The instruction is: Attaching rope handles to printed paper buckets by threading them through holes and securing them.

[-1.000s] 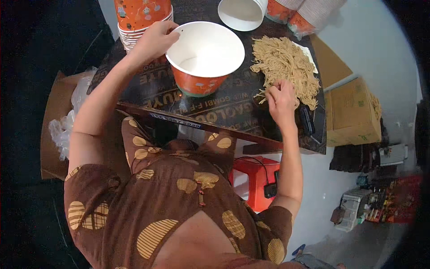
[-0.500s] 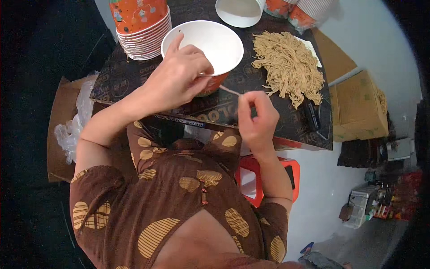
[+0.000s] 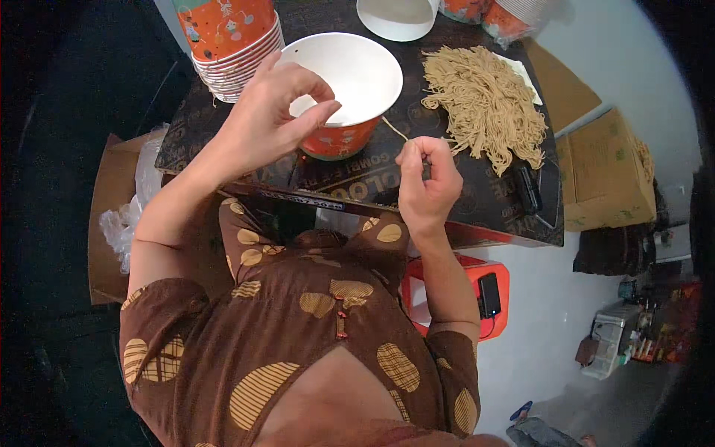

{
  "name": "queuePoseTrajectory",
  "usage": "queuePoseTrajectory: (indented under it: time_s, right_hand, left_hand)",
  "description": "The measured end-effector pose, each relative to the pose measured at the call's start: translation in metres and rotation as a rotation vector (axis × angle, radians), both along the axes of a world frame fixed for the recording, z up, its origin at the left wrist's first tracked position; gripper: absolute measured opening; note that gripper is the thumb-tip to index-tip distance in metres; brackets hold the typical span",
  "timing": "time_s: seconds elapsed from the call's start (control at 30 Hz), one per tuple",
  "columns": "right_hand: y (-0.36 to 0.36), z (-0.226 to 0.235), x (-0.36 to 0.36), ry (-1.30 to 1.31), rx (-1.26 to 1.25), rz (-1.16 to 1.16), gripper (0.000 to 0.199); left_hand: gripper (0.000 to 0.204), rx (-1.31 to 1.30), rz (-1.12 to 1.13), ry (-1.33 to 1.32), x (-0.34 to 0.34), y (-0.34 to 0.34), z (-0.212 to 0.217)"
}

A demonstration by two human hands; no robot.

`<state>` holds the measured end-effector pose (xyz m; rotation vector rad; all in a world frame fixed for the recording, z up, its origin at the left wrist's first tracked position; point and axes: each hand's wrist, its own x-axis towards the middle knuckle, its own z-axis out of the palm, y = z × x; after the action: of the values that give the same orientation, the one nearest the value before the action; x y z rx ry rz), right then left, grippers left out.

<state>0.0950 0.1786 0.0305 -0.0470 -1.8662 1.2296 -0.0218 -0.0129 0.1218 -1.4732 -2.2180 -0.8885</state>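
A paper bucket (image 3: 350, 141), white inside with an orange printed outside, stands upright near the table's front edge. Over its left side and rim hovers my left hand (image 3: 272, 112), its fingers curved and the thumb apart from them, with nothing visible between them. To the right of the bucket, my right hand (image 3: 430, 179) pinches a thin tan cord (image 3: 395, 129) between thumb and forefinger. From those fingertips the cord runs up and left to the bucket's right side; how it meets the rim is not clear. A small dark spot marks the bucket's far left rim.
A heap of tan cords (image 3: 488, 104) lies on the dark patterned table (image 3: 357, 179) at the right, beside a black object (image 3: 527, 190). Stacked buckets (image 3: 234, 45) stand at the left; another bucket (image 3: 398, 18) lies tipped behind. A red stool (image 3: 495, 320) holding a phone (image 3: 488, 296) stands below.
My left hand has moved left off the near rim, its thumb and fingers parting. My right hand keeps its pinch on the cord, which now slants more steeply toward the bucket.
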Motion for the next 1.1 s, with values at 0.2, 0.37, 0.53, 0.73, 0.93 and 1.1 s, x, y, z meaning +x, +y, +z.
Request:
queuePoseTrajectory:
  time_s: [0.2,0.37,0.53,0.73,0.93,1.1]
  right_hand:
    - [0.0,-0.001,-0.004,0.007,0.017,0.021,0.003]
    - [0.0,0.001,-0.005,0.005,0.037,-0.004,0.003]
    - [0.0,0.002,-0.011,0.008,0.051,0.003,0.003]
    - [-0.002,0.003,-0.022,-0.047,0.081,0.02,0.007]
    - [-0.003,0.0,-0.025,-0.085,0.082,0.026,0.003]
    - [-0.003,0.007,-0.023,-0.082,0.093,0.016,0.011]
  left_hand:
    - [0.012,0.02,-0.004,0.003,-0.002,0.001,0.0]
    - [0.012,0.001,-0.018,0.006,-0.007,0.005,0.0]
    - [0.016,-0.083,-0.023,-0.027,-0.016,0.016,0.003]
    - [0.037,-0.335,-0.21,-0.15,-0.031,0.033,0.01]
    - [0.023,-0.408,-0.237,-0.238,-0.038,0.049,0.007]
    - [0.014,-0.534,-0.137,-0.443,-0.031,0.052,0.018]
